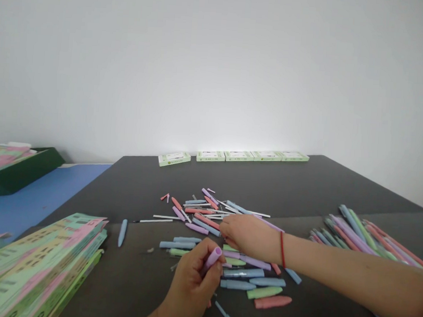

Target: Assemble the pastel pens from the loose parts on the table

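Observation:
My left hand (pixel 196 279) is closed around a purple pen barrel (pixel 212 259), held upright with its hollow open end facing up. Just beyond it, my right hand (pixel 248 236) reaches down into the loose pen parts, fingers curled together. Its fingertips are largely hidden, so what they pinch cannot be made out. A red string circles the right wrist. Around both hands lie pastel barrels and caps, among them a blue barrel (pixel 243 273), a green cap (pixel 264 292) and a red cap (pixel 273 302). White refills (pixel 163 220) and more barrels are heaped behind.
Stacked printed cartons (pixel 41 262) stand at the left front, near a lone blue cap (pixel 122 233). Several flat boxes (pixel 238 155) line the table's far edge. A pile of pens (pixel 358 234) lies right, partly behind my right forearm. A dark green bin (pixel 25 169) is far left.

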`<state>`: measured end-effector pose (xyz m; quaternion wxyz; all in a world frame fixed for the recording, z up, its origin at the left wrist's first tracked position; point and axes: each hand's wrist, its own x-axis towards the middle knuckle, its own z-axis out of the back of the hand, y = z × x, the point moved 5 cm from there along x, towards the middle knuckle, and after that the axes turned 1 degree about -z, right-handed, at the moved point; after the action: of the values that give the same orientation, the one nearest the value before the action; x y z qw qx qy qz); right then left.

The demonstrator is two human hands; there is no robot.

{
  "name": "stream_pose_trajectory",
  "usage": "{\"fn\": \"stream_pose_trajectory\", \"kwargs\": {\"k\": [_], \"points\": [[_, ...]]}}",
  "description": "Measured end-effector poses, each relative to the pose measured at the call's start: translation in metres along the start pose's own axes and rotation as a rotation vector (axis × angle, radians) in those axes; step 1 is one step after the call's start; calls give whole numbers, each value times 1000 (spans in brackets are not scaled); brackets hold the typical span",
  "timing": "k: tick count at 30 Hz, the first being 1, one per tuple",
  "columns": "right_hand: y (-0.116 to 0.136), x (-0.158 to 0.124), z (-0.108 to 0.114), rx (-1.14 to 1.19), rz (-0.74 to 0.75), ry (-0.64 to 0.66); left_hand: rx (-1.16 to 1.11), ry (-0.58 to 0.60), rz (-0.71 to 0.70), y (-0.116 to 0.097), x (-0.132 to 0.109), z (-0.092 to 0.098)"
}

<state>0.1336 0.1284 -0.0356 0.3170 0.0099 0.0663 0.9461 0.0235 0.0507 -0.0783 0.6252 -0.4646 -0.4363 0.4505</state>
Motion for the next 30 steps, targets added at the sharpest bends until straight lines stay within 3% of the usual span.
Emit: {"fn": "stream_pose_trajectory", "kwargs": {"k": [6,10,13,19,25,30], "points": [[1,-5,24,33,-108,-91,5,-16,-3,-4,2,0],[9,-30,51,378,-226,-167,10,-40,-20,-9,3,-1],[23,-44,63,548,-229,-196,-32,-44,-18,-10,3,-2],[43,-42,64,430,-94,-238,-51,-59,-41,-9,2,-3],[47,-35,63,395,-170,-122,-56,-21,-87,-11,2,-4],[38,-44,64,430,-212,-233,-201,-18,-56,-4,4,-4]]}}
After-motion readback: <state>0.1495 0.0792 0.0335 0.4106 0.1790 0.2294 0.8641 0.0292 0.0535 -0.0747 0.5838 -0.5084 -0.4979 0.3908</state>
